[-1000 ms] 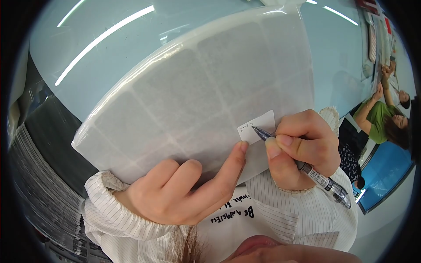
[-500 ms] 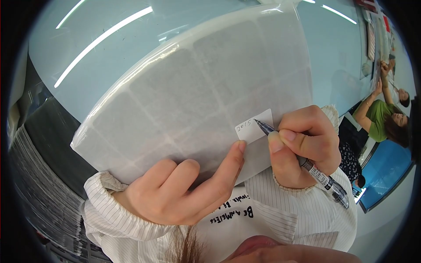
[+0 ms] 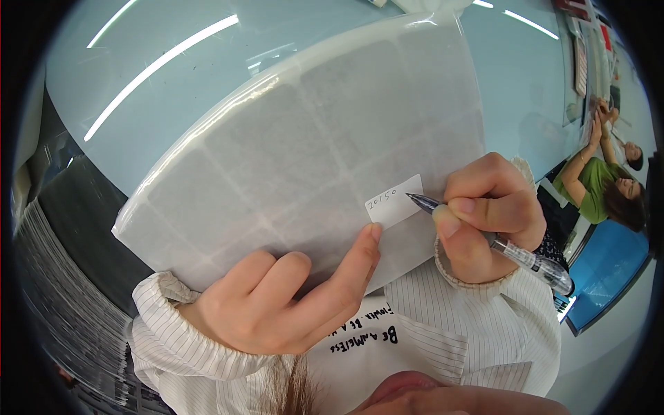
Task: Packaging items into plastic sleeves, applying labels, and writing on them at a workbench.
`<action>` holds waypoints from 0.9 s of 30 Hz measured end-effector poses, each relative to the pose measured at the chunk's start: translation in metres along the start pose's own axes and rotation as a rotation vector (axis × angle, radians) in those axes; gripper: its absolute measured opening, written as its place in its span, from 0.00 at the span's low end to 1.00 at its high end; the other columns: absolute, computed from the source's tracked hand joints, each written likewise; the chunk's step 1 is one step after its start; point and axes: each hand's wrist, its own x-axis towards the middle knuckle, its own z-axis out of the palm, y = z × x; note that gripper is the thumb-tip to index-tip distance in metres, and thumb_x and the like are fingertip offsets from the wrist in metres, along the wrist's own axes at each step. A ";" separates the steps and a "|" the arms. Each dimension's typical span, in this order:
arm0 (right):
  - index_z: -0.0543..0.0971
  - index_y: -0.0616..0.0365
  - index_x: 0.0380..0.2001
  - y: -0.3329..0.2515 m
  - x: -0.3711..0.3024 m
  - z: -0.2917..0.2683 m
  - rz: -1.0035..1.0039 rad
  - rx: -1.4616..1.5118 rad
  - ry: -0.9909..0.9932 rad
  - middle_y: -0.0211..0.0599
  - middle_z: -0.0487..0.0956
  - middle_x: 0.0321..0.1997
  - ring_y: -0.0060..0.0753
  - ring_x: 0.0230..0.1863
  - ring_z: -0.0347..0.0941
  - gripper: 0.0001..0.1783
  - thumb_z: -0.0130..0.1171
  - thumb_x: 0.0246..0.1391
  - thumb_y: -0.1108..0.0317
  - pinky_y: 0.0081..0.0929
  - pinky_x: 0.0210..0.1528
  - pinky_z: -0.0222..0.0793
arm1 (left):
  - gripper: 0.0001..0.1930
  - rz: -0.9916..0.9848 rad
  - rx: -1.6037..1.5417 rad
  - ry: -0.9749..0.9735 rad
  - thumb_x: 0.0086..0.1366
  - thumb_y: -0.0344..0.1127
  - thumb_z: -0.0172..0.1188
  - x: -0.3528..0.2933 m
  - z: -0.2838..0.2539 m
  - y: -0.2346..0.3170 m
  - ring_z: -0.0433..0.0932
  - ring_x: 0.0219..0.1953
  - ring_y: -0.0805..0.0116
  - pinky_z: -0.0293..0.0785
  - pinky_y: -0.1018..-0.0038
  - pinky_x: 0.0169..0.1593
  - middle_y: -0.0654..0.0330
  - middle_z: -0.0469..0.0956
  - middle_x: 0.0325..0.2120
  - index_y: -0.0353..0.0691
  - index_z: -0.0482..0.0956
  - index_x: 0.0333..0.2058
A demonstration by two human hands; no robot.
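A wide, flat package (image 3: pixel 277 138) in cloudy plastic wrap lies before me, with paler bands crossing it in a grid. On its near right part is a small white label (image 3: pixel 395 202) with handwritten figures. My left hand (image 3: pixel 277 304) bears on the package's near edge; its one extended finger presses beside the label's lower left corner, and the others curl in, their tips hidden. In my right hand (image 3: pixel 491 214) a clear-barrelled pen (image 3: pixel 529 263) is pinched between thumb and fingers. The pen's dark tip is at the label's right part.
A pale blue glossy table (image 3: pixel 173 90) reflects ceiling lights. At left stands a tall stack of thin sheets (image 3: pixel 72 290). Far right, a person in a green top (image 3: pixel 595 190) and another person in white (image 3: pixel 629 152) sit near a blue panel (image 3: pixel 609 263).
Another figure has appeared on the label. My right hand and pen have shifted slightly right, and the label a little left with the package. The left hand barely moved.
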 end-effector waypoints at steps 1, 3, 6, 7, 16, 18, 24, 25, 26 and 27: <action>0.70 0.61 0.25 0.002 0.000 0.000 0.008 0.017 -0.008 0.36 0.72 0.22 0.23 0.16 0.65 0.18 0.59 0.28 0.90 0.15 0.17 0.60 | 0.19 -0.009 0.008 -0.022 0.42 0.26 0.57 0.001 -0.002 0.001 0.54 0.19 0.77 0.54 0.86 0.21 0.72 0.76 0.44 0.49 0.81 0.37; 0.70 0.61 0.25 0.003 0.002 -0.003 0.026 0.027 -0.028 0.37 0.71 0.22 0.24 0.16 0.65 0.18 0.59 0.28 0.90 0.15 0.17 0.61 | 0.19 -0.019 0.015 -0.041 0.42 0.26 0.57 0.004 -0.003 0.003 0.54 0.19 0.77 0.54 0.86 0.21 0.72 0.76 0.44 0.49 0.80 0.37; 0.70 0.61 0.24 -0.001 0.003 -0.002 0.023 0.008 -0.042 0.37 0.71 0.22 0.24 0.16 0.65 0.17 0.59 0.28 0.90 0.15 0.17 0.62 | 0.19 -0.021 0.007 -0.017 0.42 0.26 0.57 0.001 -0.003 0.002 0.54 0.20 0.77 0.54 0.86 0.21 0.72 0.76 0.44 0.49 0.80 0.37; 0.70 0.61 0.24 -0.002 0.003 0.002 0.007 -0.004 -0.037 0.37 0.71 0.22 0.24 0.16 0.65 0.17 0.59 0.28 0.90 0.15 0.17 0.62 | 0.19 -0.011 0.018 -0.011 0.42 0.26 0.57 -0.003 -0.003 0.000 0.54 0.20 0.77 0.54 0.86 0.21 0.73 0.76 0.44 0.49 0.80 0.37; 0.69 0.62 0.23 -0.007 0.003 0.010 0.022 -0.023 -0.022 0.37 0.70 0.21 0.22 0.16 0.65 0.17 0.58 0.27 0.91 0.14 0.18 0.62 | 0.19 -0.020 0.005 -0.022 0.42 0.25 0.58 -0.011 -0.005 0.000 0.54 0.20 0.77 0.54 0.85 0.21 0.73 0.76 0.44 0.49 0.80 0.37; 0.69 0.62 0.23 -0.006 0.003 0.010 0.012 -0.015 -0.027 0.37 0.70 0.21 0.22 0.15 0.64 0.17 0.58 0.27 0.91 0.14 0.18 0.62 | 0.19 -0.020 -0.003 -0.013 0.42 0.25 0.58 -0.010 -0.004 0.000 0.54 0.20 0.77 0.54 0.85 0.21 0.72 0.76 0.44 0.49 0.80 0.37; 0.69 0.62 0.23 -0.005 0.001 0.008 0.005 -0.014 -0.004 0.37 0.70 0.20 0.22 0.15 0.63 0.17 0.58 0.26 0.91 0.14 0.18 0.62 | 0.19 -0.018 -0.008 -0.015 0.42 0.25 0.58 -0.007 -0.004 0.000 0.54 0.20 0.77 0.54 0.85 0.21 0.72 0.77 0.43 0.48 0.80 0.37; 0.69 0.63 0.23 -0.004 0.000 0.008 0.000 -0.016 0.027 0.37 0.70 0.20 0.22 0.15 0.63 0.17 0.58 0.26 0.91 0.14 0.18 0.62 | 0.19 -0.020 -0.001 -0.026 0.42 0.25 0.58 -0.007 -0.005 0.000 0.54 0.20 0.77 0.54 0.85 0.21 0.72 0.77 0.43 0.48 0.80 0.37; 0.69 0.63 0.23 -0.005 0.001 0.009 0.002 -0.011 0.027 0.37 0.70 0.20 0.22 0.15 0.63 0.17 0.58 0.26 0.91 0.14 0.18 0.62 | 0.19 -0.022 0.007 -0.038 0.42 0.25 0.58 -0.007 -0.006 0.001 0.54 0.20 0.77 0.54 0.85 0.21 0.72 0.77 0.43 0.48 0.80 0.37; 0.69 0.63 0.23 -0.006 0.002 0.008 0.005 -0.017 0.010 0.37 0.70 0.20 0.22 0.15 0.63 0.17 0.58 0.26 0.91 0.14 0.18 0.62 | 0.19 -0.020 0.004 -0.037 0.42 0.25 0.58 -0.007 -0.005 0.001 0.54 0.20 0.77 0.54 0.85 0.21 0.72 0.77 0.43 0.48 0.80 0.37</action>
